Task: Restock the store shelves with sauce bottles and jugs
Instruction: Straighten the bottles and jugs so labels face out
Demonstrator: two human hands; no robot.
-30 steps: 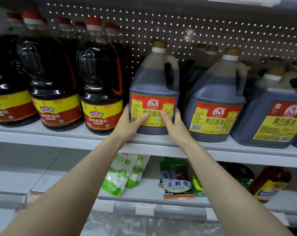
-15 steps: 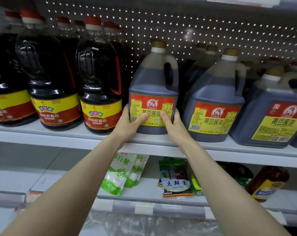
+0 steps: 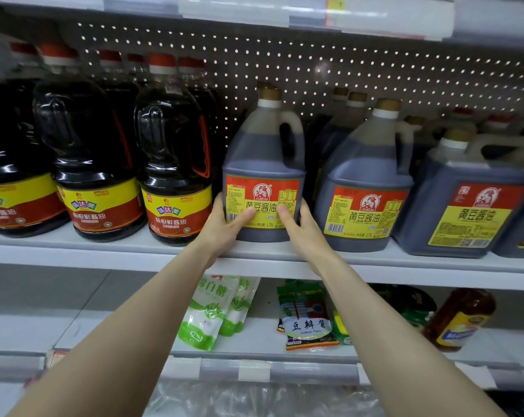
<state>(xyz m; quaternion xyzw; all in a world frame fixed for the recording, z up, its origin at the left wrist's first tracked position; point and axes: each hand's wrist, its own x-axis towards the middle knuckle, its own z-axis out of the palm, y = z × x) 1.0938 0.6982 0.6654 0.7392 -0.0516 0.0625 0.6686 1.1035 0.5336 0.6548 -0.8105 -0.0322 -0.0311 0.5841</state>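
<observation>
Between the left hand [image 3: 224, 231] and right hand [image 3: 301, 233], both clasping its lower sides, the soy sauce jug [image 3: 263, 158] stands on the shelf [image 3: 104, 251], seemingly placed, only squaring and release left.

Green-white pouches [image 3: 206, 314] near soybean paste packet [image 3: 308, 322]; perforated back panel [image 3: 375, 70] above.

Tight gaps flank the grey plastic soy sauce jug [image 3: 263, 158]: dark red-capped bottle [image 3: 173, 152] left, matching gold-capped jug [image 3: 366, 176] right. Open air above their caps.
</observation>
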